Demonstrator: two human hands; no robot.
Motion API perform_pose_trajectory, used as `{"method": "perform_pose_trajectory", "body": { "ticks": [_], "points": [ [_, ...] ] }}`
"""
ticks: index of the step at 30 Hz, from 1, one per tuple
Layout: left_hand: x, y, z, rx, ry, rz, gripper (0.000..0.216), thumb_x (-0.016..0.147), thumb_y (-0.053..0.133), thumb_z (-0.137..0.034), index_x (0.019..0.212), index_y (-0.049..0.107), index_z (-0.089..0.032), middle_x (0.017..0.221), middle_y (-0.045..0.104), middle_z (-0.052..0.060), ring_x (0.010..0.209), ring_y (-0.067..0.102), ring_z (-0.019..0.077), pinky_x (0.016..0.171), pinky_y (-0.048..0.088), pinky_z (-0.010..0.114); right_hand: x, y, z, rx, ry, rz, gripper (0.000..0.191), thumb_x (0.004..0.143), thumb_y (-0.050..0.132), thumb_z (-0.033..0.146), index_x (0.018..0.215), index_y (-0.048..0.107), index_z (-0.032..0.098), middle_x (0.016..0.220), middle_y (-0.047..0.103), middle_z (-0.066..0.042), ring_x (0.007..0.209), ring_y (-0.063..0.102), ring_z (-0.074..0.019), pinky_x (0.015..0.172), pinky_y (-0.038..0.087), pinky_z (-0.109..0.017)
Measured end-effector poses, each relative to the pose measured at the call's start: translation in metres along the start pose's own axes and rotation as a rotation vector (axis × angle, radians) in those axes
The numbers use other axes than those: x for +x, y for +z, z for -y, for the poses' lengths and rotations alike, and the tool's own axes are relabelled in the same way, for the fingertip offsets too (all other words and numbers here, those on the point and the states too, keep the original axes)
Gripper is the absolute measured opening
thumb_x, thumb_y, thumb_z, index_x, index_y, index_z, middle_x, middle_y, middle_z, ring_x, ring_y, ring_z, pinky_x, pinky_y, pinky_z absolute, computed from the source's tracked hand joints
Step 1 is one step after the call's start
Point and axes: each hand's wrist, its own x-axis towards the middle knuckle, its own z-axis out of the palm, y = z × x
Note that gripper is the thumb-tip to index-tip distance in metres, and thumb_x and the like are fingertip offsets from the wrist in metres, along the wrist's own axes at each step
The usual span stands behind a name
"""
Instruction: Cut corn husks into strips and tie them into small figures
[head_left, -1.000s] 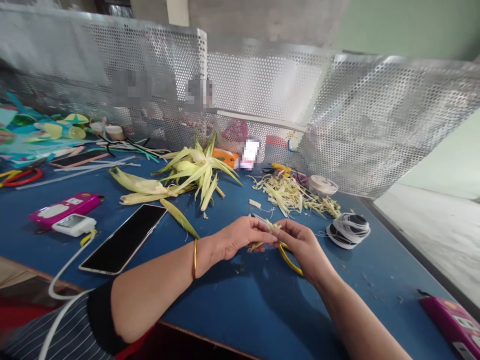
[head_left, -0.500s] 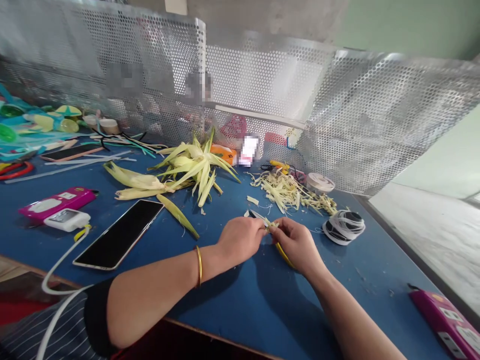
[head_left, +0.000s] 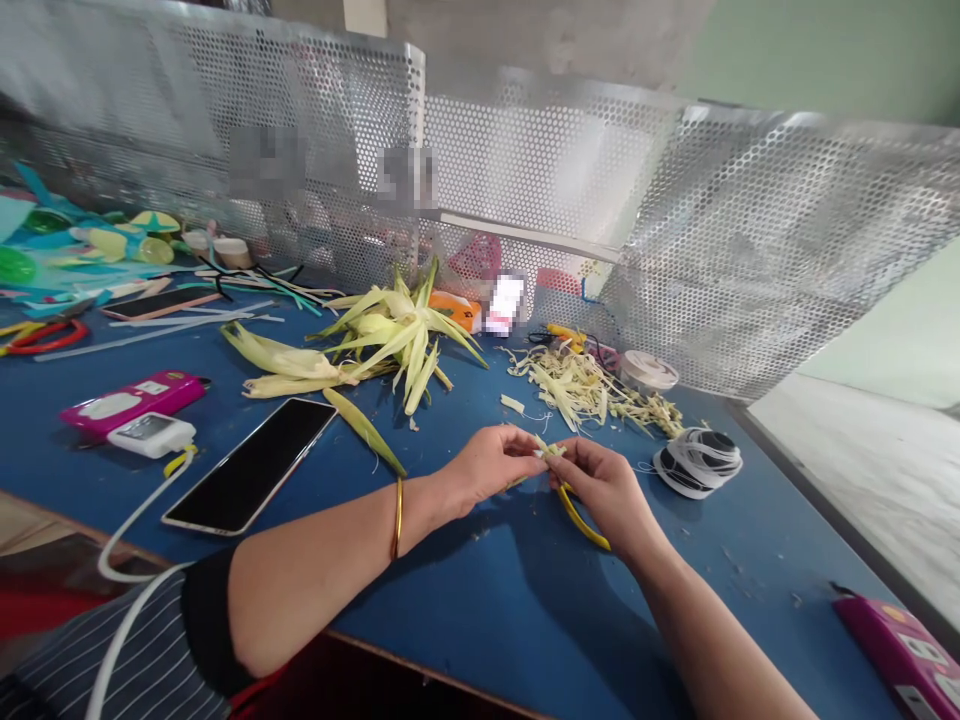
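1. Pale husk piece (head_left: pixel 551 450), just below and right of frame centre, is pinched narrowly between the fingertips of our left hand (head_left: pixel 491 466) and right hand (head_left: pixel 604 492).
2. Yellow handle (head_left: pixel 583 522) shows under our right hand; we cannot tell whether it is gripped.
3. Spool of thread (head_left: pixel 697 462) stands at the right of the frame.
4. Husk shreds (head_left: pixel 570 385) lie heaped right of centre: some husk, we judge, is already cut down.
5. Husk leaves (head_left: pixel 405 328), upper middle, remain whole; we judge that material left over.
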Motion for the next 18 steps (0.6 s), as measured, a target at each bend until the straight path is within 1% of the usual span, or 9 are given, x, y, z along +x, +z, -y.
{"method": "perform_pose_trajectory", "body": {
  "ticks": [3,5,8,12,14,18],
  "points": [
    [0.0016,0.0017,0.0008,-0.041,0.104,-0.077,0.024,0.066,0.077,-0.031,0.081,0.069,-0.014,0.077,0.067,0.001,0.069,0.056,0.0110,0.066,0.042,0.024,-0.0004,-0.0009,-0.0032,-0.086,-0.024,-0.019,0.035,0.078,0.067,0.054,0.073,0.063,0.019,0.061,0.060,0.000,0.058,0.051,-0.0147,0.057,0.038,-0.027],
    [0.0018,0.0025,0.0010,-0.030,0.120,-0.119,0.018,0.067,0.075,-0.030,0.074,0.068,-0.014,0.074,0.066,0.001,0.071,0.057,0.0119,0.070,0.043,0.024,-0.0009,-0.0008,-0.0047,-0.148,-0.041,-0.021,0.032,0.081,0.066,0.050,0.073,0.063,0.019,0.062,0.060,0.001,0.059,0.050,-0.0143,0.057,0.037,-0.027],
    [0.0011,0.0036,0.0011,0.000,0.096,-0.166,0.011,0.070,0.070,-0.025,0.067,0.067,-0.014,0.067,0.063,0.000,0.067,0.056,0.0117,0.067,0.043,0.025,-0.0012,-0.0005,-0.0056,-0.192,-0.048,-0.018,0.030,0.084,0.062,0.048,0.076,0.064,0.019,0.064,0.061,0.000,0.060,0.051,-0.0147,0.058,0.037,-0.027],
    [0.0006,0.0057,0.0019,-0.134,0.018,-0.147,0.007,0.071,0.069,-0.020,0.069,0.069,-0.014,0.068,0.066,0.001,0.068,0.060,0.0127,0.073,0.048,0.027,-0.0004,-0.0010,-0.0058,-0.166,-0.043,-0.015,0.028,0.084,0.060,0.046,0.078,0.064,0.019,0.066,0.063,-0.001,0.062,0.054,-0.0159,0.060,0.039,-0.027],
    [0.0002,0.0069,0.0019,-0.161,0.005,-0.152,0.006,0.071,0.069,-0.019,0.068,0.069,-0.014,0.069,0.066,0.001,0.068,0.061,0.0131,0.075,0.049,0.028,0.0000,-0.0010,-0.0058,-0.155,-0.032,-0.019,0.028,0.083,0.061,0.046,0.077,0.064,0.019,0.065,0.062,-0.001,0.062,0.054,-0.0161,0.061,0.039,-0.028],
    [-0.0010,0.0083,0.0003,-0.007,0.092,-0.189,0.008,0.072,0.068,-0.016,0.064,0.069,-0.015,0.064,0.066,0.001,0.065,0.060,0.0127,0.069,0.047,0.026,-0.0001,0.0001,-0.0048,-0.132,-0.004,-0.039,0.029,0.081,0.062,0.047,0.074,0.064,0.019,0.063,0.062,-0.001,0.060,0.053,-0.0159,0.061,0.040,-0.028]
  ]
}}
